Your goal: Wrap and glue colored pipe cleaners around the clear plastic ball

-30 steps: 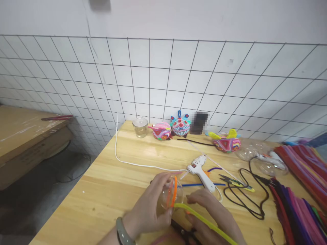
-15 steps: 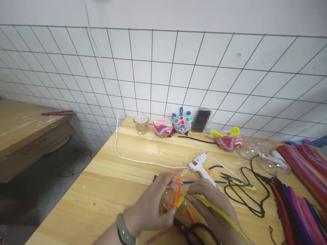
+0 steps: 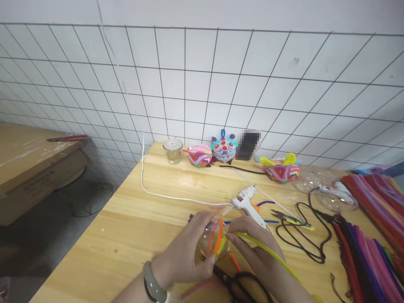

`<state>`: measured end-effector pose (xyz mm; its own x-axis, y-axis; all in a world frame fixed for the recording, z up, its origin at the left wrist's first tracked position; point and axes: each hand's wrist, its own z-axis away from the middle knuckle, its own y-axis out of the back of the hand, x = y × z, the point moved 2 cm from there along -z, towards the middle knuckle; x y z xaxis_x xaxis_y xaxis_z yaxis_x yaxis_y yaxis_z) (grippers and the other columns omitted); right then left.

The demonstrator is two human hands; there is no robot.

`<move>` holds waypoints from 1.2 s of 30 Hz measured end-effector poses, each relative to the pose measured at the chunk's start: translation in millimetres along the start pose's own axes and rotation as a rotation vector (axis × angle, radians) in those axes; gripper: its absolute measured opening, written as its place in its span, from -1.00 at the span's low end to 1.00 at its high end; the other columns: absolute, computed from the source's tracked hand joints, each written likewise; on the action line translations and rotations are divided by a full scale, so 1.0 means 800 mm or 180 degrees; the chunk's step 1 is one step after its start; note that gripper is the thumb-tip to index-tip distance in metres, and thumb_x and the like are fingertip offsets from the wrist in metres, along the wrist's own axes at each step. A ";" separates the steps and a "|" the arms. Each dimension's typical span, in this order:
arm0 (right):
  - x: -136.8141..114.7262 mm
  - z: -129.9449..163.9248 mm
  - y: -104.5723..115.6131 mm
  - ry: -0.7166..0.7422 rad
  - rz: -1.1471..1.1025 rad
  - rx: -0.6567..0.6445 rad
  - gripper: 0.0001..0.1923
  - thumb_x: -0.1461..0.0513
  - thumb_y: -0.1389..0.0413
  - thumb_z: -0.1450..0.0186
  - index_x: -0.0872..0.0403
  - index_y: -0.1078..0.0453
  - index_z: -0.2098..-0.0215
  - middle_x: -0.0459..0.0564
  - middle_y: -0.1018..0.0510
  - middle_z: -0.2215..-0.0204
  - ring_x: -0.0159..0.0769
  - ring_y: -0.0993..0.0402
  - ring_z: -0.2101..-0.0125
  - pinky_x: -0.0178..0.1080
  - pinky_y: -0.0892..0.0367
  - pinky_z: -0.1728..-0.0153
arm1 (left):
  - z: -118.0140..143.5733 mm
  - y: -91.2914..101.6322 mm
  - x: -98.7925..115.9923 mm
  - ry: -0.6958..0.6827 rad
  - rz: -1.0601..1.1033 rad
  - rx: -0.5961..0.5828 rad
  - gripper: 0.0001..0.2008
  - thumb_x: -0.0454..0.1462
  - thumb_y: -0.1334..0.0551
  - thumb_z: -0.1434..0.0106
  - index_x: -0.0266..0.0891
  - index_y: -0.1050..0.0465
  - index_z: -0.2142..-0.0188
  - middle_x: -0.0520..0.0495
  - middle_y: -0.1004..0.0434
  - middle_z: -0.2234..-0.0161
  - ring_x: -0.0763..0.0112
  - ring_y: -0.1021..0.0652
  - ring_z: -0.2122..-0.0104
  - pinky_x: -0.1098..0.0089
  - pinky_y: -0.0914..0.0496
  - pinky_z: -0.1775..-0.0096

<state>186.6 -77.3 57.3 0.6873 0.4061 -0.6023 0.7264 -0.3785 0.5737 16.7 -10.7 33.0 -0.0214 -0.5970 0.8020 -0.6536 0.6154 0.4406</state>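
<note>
My left hand (image 3: 197, 246) is closed round a clear plastic ball (image 3: 206, 240), thumb below and fingers over the top. An orange pipe cleaner (image 3: 218, 236) runs in a band over the ball. Between the fingertips of my right hand (image 3: 254, 242) is a yellow pipe cleaner (image 3: 268, 250); its near end lies on the ball beside the orange band and its long tail trails toward the lower right. Black scissors (image 3: 235, 283) lie under my hands, partly covered. Just behind them rests a white hot glue gun (image 3: 249, 205).
Along the wall stand a glass cup (image 3: 173, 151), finished colourful ornaments (image 3: 224, 148) and a blurred dark object (image 3: 248, 145). To the right are clear balls (image 3: 336, 202), a black cord (image 3: 303, 248), a yellow-handled cutter (image 3: 293, 219) and bundles of pipe cleaners (image 3: 362, 256).
My right fingertips have shifted slightly left along the yellow pipe cleaner, close to the ball. The camera view has tilted a little; my left hand keeps its hold.
</note>
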 end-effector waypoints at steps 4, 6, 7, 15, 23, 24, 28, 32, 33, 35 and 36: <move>0.002 0.002 0.000 -0.0047 -0.0044 -0.0006 -0.89 0.19 -0.11 -0.37 -0.02 -0.43 0.32 -0.13 -0.59 0.45 -0.34 -0.53 0.41 -0.36 -0.42 0.36 | 0.001 -0.001 -0.002 -0.0021 -0.0004 -0.0046 -0.21 -0.32 -0.19 -0.13 -0.05 0.12 -0.30 -0.23 -0.24 -0.18 0.02 -0.35 -0.13 0.01 -0.30 -0.10; 0.002 0.003 0.000 -0.0098 -0.0094 0.0010 -0.89 0.19 -0.12 -0.36 -0.02 -0.43 0.33 -0.12 -0.59 0.46 -0.33 -0.53 0.41 -0.35 -0.42 0.37 | 0.002 -0.002 -0.004 -0.0029 -0.0005 -0.0050 -0.22 -0.30 -0.20 -0.14 -0.05 0.11 -0.30 -0.24 -0.23 -0.18 0.01 -0.35 -0.12 0.00 -0.30 -0.10; 0.003 0.004 0.000 -0.0122 -0.0117 0.0015 -0.89 0.18 -0.12 -0.36 -0.02 -0.43 0.33 -0.12 -0.58 0.46 -0.33 -0.53 0.42 -0.35 -0.42 0.38 | 0.003 -0.002 -0.005 -0.0024 -0.0005 -0.0046 -0.23 -0.29 -0.20 -0.15 -0.05 0.11 -0.30 -0.24 -0.23 -0.18 0.00 -0.35 -0.12 -0.01 -0.30 -0.10; 0.006 0.007 -0.004 -0.0258 -0.0189 -0.0075 -0.92 0.23 -0.12 -0.35 -0.02 -0.43 0.33 -0.10 -0.57 0.44 -0.30 -0.51 0.41 -0.31 -0.42 0.36 | 0.003 -0.002 -0.005 0.0007 0.0036 -0.0042 -0.22 -0.30 -0.19 -0.13 -0.05 0.12 -0.30 -0.25 -0.24 -0.18 -0.01 -0.37 -0.10 0.00 -0.31 -0.07; 0.005 0.006 -0.004 -0.0326 -0.0298 -0.0086 -0.93 0.27 -0.13 -0.33 -0.03 -0.43 0.31 -0.14 -0.56 0.44 -0.34 -0.49 0.40 -0.36 -0.40 0.35 | 0.003 -0.003 -0.005 0.0012 0.0011 -0.0055 -0.20 -0.32 -0.19 -0.12 -0.06 0.12 -0.30 -0.25 -0.23 -0.18 0.00 -0.36 -0.12 0.01 -0.30 -0.08; 0.003 0.005 -0.004 -0.0311 -0.0291 -0.0071 -0.93 0.27 -0.13 -0.33 -0.03 -0.43 0.32 -0.14 -0.56 0.44 -0.35 -0.49 0.40 -0.37 -0.40 0.35 | 0.003 -0.004 -0.006 0.0011 0.0012 -0.0064 -0.20 -0.33 -0.19 -0.11 -0.06 0.13 -0.30 -0.25 -0.23 -0.19 0.00 -0.35 -0.13 0.01 -0.30 -0.09; 0.001 0.003 -0.002 -0.0320 -0.0215 -0.0124 -0.91 0.25 -0.12 -0.34 -0.02 -0.44 0.34 -0.13 -0.57 0.46 -0.34 -0.50 0.41 -0.36 -0.41 0.37 | 0.005 -0.005 -0.009 -0.0013 -0.0025 -0.0028 -0.24 -0.32 -0.20 -0.13 -0.06 0.09 -0.28 -0.24 -0.23 -0.19 0.00 -0.33 -0.15 0.01 -0.29 -0.11; 0.004 0.005 -0.003 -0.0422 -0.0129 -0.0120 -0.89 0.22 -0.12 -0.33 0.00 -0.44 0.37 -0.11 -0.57 0.48 -0.31 -0.51 0.44 -0.33 -0.42 0.40 | 0.007 -0.006 -0.010 -0.0033 -0.0081 -0.0003 -0.27 -0.29 -0.20 -0.15 -0.06 0.09 -0.26 -0.24 -0.24 -0.18 0.00 -0.35 -0.14 0.02 -0.29 -0.10; 0.005 0.005 -0.003 -0.0427 -0.0127 -0.0097 -0.89 0.22 -0.13 -0.33 0.00 -0.44 0.38 -0.11 -0.57 0.49 -0.30 -0.51 0.45 -0.33 -0.42 0.41 | 0.007 -0.007 -0.011 -0.0035 -0.0082 -0.0005 -0.26 -0.28 -0.20 -0.15 -0.06 0.10 -0.27 -0.24 -0.23 -0.18 0.00 -0.35 -0.14 0.02 -0.30 -0.10; 0.006 0.006 -0.004 -0.0437 -0.0161 -0.0080 -0.89 0.23 -0.13 -0.32 -0.01 -0.44 0.38 -0.11 -0.57 0.49 -0.30 -0.51 0.45 -0.32 -0.41 0.41 | 0.008 -0.007 -0.011 -0.0020 -0.0066 -0.0007 -0.27 -0.28 -0.20 -0.15 -0.05 0.09 -0.26 -0.24 -0.23 -0.18 0.00 -0.35 -0.13 0.02 -0.29 -0.11; 0.007 0.006 -0.005 -0.0444 -0.0187 -0.0083 -0.90 0.24 -0.14 -0.31 -0.01 -0.44 0.38 -0.11 -0.57 0.49 -0.30 -0.51 0.44 -0.32 -0.40 0.40 | 0.008 -0.007 -0.012 -0.0003 -0.0046 -0.0005 -0.27 -0.28 -0.20 -0.15 -0.04 0.08 -0.26 -0.23 -0.24 -0.17 0.01 -0.35 -0.13 0.02 -0.29 -0.11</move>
<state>187.8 -77.6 49.2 0.6390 0.3067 -0.7054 0.7662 -0.3351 0.5483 15.8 -12.1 20.1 -0.0126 -0.6063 0.7951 -0.6527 0.6074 0.4528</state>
